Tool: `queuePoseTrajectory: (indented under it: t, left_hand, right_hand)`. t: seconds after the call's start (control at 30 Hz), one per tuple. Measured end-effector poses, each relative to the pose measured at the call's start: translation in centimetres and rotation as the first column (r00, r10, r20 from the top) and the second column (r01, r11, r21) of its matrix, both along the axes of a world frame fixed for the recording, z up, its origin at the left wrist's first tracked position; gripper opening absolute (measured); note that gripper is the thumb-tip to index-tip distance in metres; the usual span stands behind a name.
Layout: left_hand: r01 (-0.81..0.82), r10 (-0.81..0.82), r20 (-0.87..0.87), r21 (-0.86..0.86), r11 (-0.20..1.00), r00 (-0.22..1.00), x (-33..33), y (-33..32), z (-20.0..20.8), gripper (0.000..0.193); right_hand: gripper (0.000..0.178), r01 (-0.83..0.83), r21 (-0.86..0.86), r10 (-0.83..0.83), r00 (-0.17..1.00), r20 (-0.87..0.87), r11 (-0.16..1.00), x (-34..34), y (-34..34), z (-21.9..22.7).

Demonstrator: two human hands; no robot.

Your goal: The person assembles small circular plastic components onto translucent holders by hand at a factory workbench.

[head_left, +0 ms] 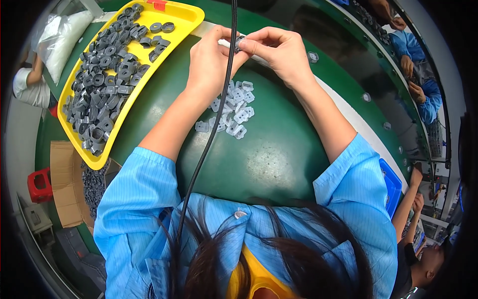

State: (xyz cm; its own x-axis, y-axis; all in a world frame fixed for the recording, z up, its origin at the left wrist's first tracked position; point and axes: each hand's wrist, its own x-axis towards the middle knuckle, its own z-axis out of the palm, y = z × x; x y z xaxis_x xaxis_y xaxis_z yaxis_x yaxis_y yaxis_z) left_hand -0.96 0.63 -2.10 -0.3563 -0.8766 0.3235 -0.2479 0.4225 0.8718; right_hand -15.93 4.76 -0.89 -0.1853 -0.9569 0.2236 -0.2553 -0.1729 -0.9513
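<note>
Near the far edge of the green table, both hands meet around a small dark grey plastic part (pixel 239 43). My left hand (pixel 210 60) is closed on its left side, and my right hand (pixel 280 54) pinches it between thumb and fingertips. Fingers cover most of the part, so its full shape is hidden. Between my forearms lies a loose pile of small whitish, translucent plastic pieces (pixel 241 115) with tiny holes. To the left, a yellow tray (pixel 188 16) carries many dark grey ring-shaped plastic parts (pixel 107 79).
A black cable (pixel 211 132) hangs across the view, passing in front of my left hand. Beyond a pale strip, a green belt (pixel 343 65) bears several small clear pieces. A cardboard box (pixel 64 172) stands at left, a blue tray (pixel 393 179) at right. Other people work on both sides.
</note>
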Motion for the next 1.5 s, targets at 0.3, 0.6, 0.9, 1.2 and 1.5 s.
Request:
queuePoseTrajectory:
  t: [0.3,0.6,0.9,1.2,1.5]
  left_hand:
    - [-0.031,0.029,-0.015,-0.148,0.989,0.999,-0.2,-0.4,-1.0,0.034]
    - [0.013,-0.033,-0.060,-0.306,0.952,0.998,0.2,0.3,-0.7,0.028]
    - [0.163,-0.212,-0.060,-0.452,0.877,0.975,0.2,0.0,-0.9,0.034]
    - [0.251,-0.283,0.050,-0.629,0.736,0.958,1.2,-1.0,-0.1,0.036]
    - [0.179,-0.196,0.007,-0.442,0.879,0.981,1.1,-0.9,0.0,0.051]
  right_hand:
    - [0.017,0.054,-0.050,-0.059,0.993,-0.107,0.997,0.3,0.0,-0.2]
    - [0.024,-0.019,0.046,0.028,0.980,-0.195,0.999,0.0,0.4,0.7]
    - [0.021,-0.334,0.295,0.205,0.896,0.394,0.895,-3.3,-0.2,0.6]
    - [0.016,-0.239,0.208,0.245,0.970,-0.003,0.949,-1.1,1.1,2.8]
    - [0.021,-0.349,0.256,0.197,0.858,0.475,0.901,-3.6,-0.3,1.0]
